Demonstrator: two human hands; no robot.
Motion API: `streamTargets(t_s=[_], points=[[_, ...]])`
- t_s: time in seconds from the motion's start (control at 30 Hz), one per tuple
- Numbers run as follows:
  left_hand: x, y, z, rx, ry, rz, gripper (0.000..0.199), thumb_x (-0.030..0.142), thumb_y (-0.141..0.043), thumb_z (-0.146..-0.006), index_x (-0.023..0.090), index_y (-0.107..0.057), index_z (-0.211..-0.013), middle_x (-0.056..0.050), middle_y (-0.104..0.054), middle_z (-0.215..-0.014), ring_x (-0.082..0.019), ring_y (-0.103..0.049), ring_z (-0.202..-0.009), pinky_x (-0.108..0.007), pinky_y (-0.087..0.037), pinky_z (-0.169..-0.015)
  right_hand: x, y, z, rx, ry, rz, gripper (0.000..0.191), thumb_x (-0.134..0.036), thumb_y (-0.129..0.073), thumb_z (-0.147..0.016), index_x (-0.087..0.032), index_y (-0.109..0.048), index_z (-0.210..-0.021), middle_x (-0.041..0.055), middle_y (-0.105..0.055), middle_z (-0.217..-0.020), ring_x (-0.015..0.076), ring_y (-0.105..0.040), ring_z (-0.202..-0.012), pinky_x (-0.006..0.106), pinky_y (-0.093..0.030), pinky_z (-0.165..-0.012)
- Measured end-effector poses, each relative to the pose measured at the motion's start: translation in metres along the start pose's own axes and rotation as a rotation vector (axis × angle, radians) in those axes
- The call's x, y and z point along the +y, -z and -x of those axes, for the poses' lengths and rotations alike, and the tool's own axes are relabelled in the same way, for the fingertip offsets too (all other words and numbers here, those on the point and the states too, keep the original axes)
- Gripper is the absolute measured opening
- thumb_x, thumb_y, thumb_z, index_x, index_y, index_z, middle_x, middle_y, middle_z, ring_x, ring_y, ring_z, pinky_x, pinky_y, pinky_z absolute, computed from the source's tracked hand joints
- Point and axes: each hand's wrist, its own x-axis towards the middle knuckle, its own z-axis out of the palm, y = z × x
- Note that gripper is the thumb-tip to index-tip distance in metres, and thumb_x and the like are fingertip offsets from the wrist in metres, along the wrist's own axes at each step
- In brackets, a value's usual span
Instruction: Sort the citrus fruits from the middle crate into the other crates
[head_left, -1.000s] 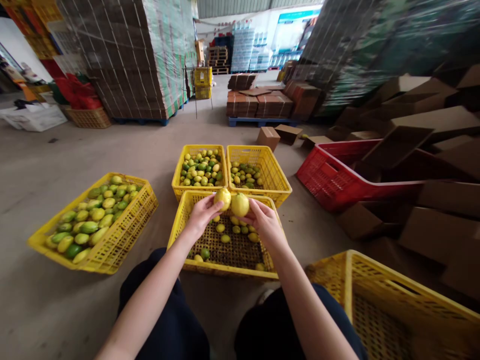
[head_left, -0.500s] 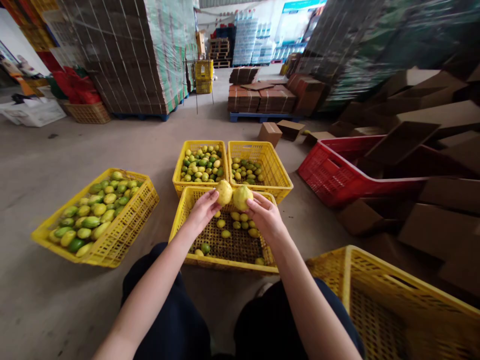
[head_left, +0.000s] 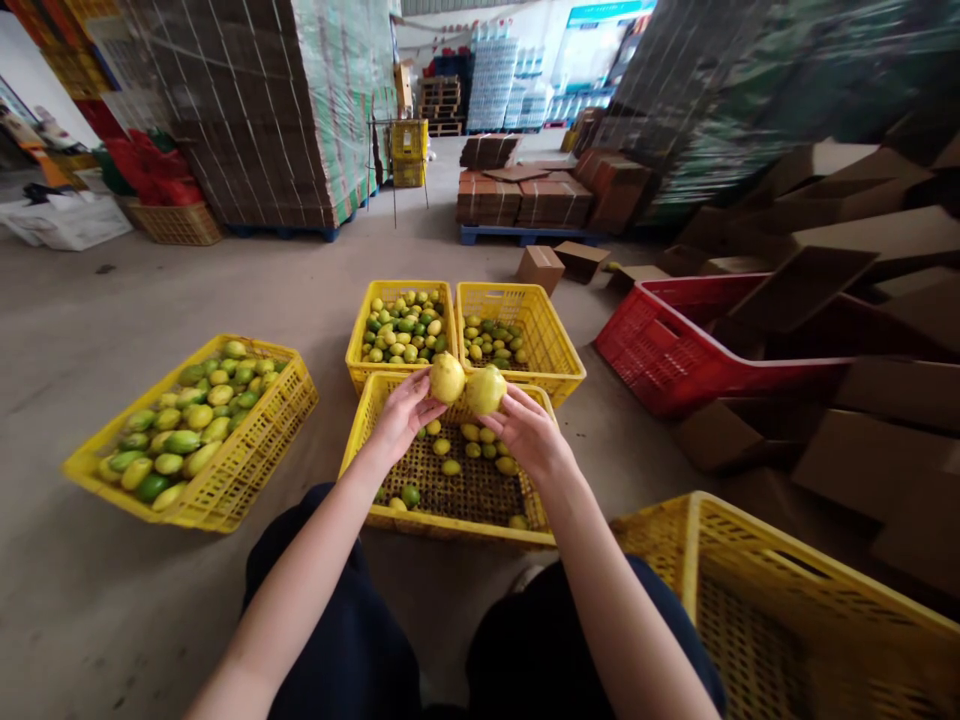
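My left hand (head_left: 403,415) grips a yellow lemon (head_left: 448,379) between thumb and fingers. In my right hand (head_left: 531,432) is a yellow-green lemon (head_left: 486,390), held close beside the first. Both are above the far edge of the near yellow crate (head_left: 457,525), which has several lemons (head_left: 451,467) scattered on its slatted bottom. Just beyond it stand two more yellow crates: the back left crate (head_left: 361,372) is well filled with green and yellow fruit, and the back right crate (head_left: 559,340) has fruit toward its left side.
A yellow crate (head_left: 247,475) heaped with fruit stands at left. At lower right is another yellow crate (head_left: 825,585). A red crate (head_left: 645,345) and cardboard boxes (head_left: 877,440) crowd the right. Wrapped pallet stacks (head_left: 247,110) rise behind.
Both lemons have shifted and turned slightly in my fingers, the left one a little higher. The fingers of my right hand have spread somewhat around its lemon. The crates have stayed put.
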Motion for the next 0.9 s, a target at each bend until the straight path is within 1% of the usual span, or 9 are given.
streamTargets(t_s=[0.1, 0.23, 0.3, 0.4, 0.53, 0.63, 0.73, 0.8, 0.9], points=[[0.001, 0.0, 0.0, 0.009, -0.037, -0.007, 0.02, 0.019, -0.073, -0.073, 0.017, -0.065, -0.092, -0.002, -0.069, -0.087, -0.012, -0.066, -0.074, -0.027, -0.054, -0.077, -0.001, -0.002, 0.0, 0.001, 0.012, -0.037, 0.033, -0.027, -0.079, -0.064, -0.027, -0.067, -0.095, -0.0023, -0.074, -0.09, 0.0154, -0.071, -0.075, 0.03, -0.057, -0.078], [0.001, 0.0, 0.0, 0.021, -0.047, -0.044, 0.021, 0.022, -0.075, -0.072, 0.016, -0.067, -0.091, -0.002, -0.069, -0.092, -0.012, -0.065, -0.076, -0.027, -0.053, -0.079, -0.001, -0.005, 0.001, 0.012, 0.015, -0.015, 0.028, -0.029, -0.077, -0.067, -0.025, -0.068, -0.093, -0.0003, -0.075, -0.092, 0.017, -0.071, -0.08, 0.031, -0.057, -0.08], [-0.001, 0.0, 0.001, -0.003, -0.043, -0.093, 0.024, 0.026, -0.076, -0.07, 0.015, -0.068, -0.09, -0.003, -0.069, -0.094, -0.012, -0.065, -0.08, -0.027, -0.052, -0.08, 0.0, -0.005, 0.001, 0.021, 0.0, 0.01, 0.028, -0.029, -0.075, -0.067, -0.023, -0.07, -0.094, 0.0012, -0.075, -0.093, 0.0183, -0.071, -0.082, 0.032, -0.057, -0.081], [-0.006, -0.002, 0.002, -0.048, -0.039, -0.161, 0.03, 0.027, -0.078, -0.067, 0.014, -0.069, -0.093, -0.005, -0.069, -0.099, -0.015, -0.064, -0.089, -0.029, -0.05, -0.087, 0.001, -0.005, 0.001, 0.026, -0.015, 0.041, 0.025, -0.034, -0.074, -0.067, -0.022, -0.072, -0.089, 0.0028, -0.075, -0.092, 0.0203, -0.071, -0.084, 0.034, -0.057, -0.083], [-0.009, -0.005, 0.004, -0.05, -0.049, -0.162, 0.034, 0.028, -0.08, -0.065, 0.013, -0.07, -0.095, -0.006, -0.068, -0.103, -0.018, -0.062, -0.096, -0.032, -0.048, -0.09, 0.0, -0.006, 0.002, -0.003, -0.012, 0.084, 0.027, -0.04, -0.074, -0.067, -0.022, -0.073, -0.087, 0.0047, -0.075, -0.095, 0.0236, -0.071, -0.089, 0.04, -0.054, -0.09], [-0.01, -0.004, 0.003, -0.074, -0.032, -0.149, 0.034, 0.029, -0.08, -0.065, 0.014, -0.07, -0.093, -0.005, -0.069, -0.1, -0.016, -0.063, -0.093, -0.029, -0.049, -0.086, -0.001, -0.007, 0.003, -0.004, -0.009, 0.09, 0.032, -0.04, -0.079, -0.061, -0.022, -0.074, -0.087, 0.0031, -0.075, -0.095, 0.0225, -0.071, -0.087, 0.039, -0.053, -0.093], [-0.009, -0.003, 0.001, -0.092, 0.005, -0.117, 0.035, 0.032, -0.081, -0.064, 0.014, -0.068, -0.092, -0.004, -0.07, -0.093, -0.013, -0.064, -0.083, -0.026, -0.051, -0.08, 0.0, -0.009, 0.004, 0.003, -0.009, 0.092, 0.037, -0.041, -0.084, -0.056, -0.022, -0.074, -0.087, 0.0029, -0.075, -0.092, 0.0216, -0.072, -0.083, 0.037, -0.054, -0.092], [-0.008, -0.003, 0.001, -0.079, 0.028, -0.083, 0.036, 0.032, -0.082, -0.063, 0.015, -0.066, -0.092, -0.003, -0.07, -0.09, -0.012, -0.065, -0.078, -0.027, -0.051, -0.079, 0.001, -0.01, 0.004, -0.005, -0.005, 0.095, 0.04, -0.044, -0.085, -0.054, -0.022, -0.074, -0.085, 0.0037, -0.075, -0.09, 0.0227, -0.072, -0.081, 0.04, -0.054, -0.092], [-0.008, -0.002, 0.0, -0.04, 0.061, -0.04, 0.034, 0.029, -0.082, -0.064, 0.017, -0.063, -0.089, -0.002, -0.07, -0.086, -0.013, -0.065, -0.076, -0.029, -0.052, -0.079, 0.002, -0.009, 0.003, -0.012, 0.009, 0.098, 0.041, -0.048, -0.084, -0.054, -0.022, -0.073, -0.084, 0.0036, -0.075, -0.088, 0.0231, -0.072, -0.079, 0.041, -0.056, -0.089]])
